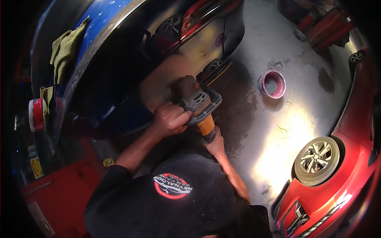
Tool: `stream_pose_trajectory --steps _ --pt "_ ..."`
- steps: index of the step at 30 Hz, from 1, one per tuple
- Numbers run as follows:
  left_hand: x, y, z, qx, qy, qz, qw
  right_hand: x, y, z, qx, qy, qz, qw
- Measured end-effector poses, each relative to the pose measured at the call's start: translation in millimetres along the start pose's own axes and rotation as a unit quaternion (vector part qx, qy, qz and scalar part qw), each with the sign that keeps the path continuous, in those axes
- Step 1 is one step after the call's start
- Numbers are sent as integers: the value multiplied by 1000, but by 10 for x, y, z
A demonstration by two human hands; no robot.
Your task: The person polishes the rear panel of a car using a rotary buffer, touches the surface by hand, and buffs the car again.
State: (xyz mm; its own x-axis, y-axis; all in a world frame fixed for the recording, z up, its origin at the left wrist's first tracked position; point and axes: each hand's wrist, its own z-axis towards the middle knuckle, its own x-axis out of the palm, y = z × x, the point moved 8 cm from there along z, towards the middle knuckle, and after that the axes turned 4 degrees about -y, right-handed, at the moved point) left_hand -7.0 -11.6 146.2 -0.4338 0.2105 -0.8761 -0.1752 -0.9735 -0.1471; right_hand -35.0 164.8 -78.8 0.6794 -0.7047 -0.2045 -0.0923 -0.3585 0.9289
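Observation:
My left hand [171, 119] is wrapped round the looped grey front handle of a power polisher [205, 123]. Lower down, my right hand [216, 144] grips the dark rear end of its yellow-orange body. The polisher's head lies against or very close to the dark, glossy side of a blue car [119, 85]; its pad is blurred and mostly hidden. A dull, hazy patch [162, 81] shows on the paint around the head. Reflections of a red car and the floor appear in the shiny panel.
A green cloth [67, 51] lies on the blue car's upper surface, near a red-and-white round container [36, 115]. A pink bucket [272, 84] stands on the wet-marked floor [254, 39]. A red car [337, 166] is at the right, a red cabinet [63, 190] at lower left.

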Motion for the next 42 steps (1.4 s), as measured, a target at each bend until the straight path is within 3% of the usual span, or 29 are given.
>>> stream_pose_trajectory --steps 10,13,18,25,33,34,42 --pt "589 227 1054 73 -30 -76 994 -699 -31 595 4 -104 -18 994" --pt "735 350 1390 88 -32 -96 991 -812 -30 767 59 -123 0 991" --pt "998 465 1796 113 -18 -93 989 -909 -159 1055 39 -135 -30 990" --pt "880 229 1109 86 -5 -49 995 -444 -384 579 41 -72 27 996" --pt "398 -195 -54 -21 47 -19 998 194 -529 -245 41 31 54 997" --pt "382 -232 -130 -30 52 -14 998 272 -653 -281 87 60 59 993" --pt "566 -206 10 -21 102 -22 994 289 -796 -250 95 49 59 992"
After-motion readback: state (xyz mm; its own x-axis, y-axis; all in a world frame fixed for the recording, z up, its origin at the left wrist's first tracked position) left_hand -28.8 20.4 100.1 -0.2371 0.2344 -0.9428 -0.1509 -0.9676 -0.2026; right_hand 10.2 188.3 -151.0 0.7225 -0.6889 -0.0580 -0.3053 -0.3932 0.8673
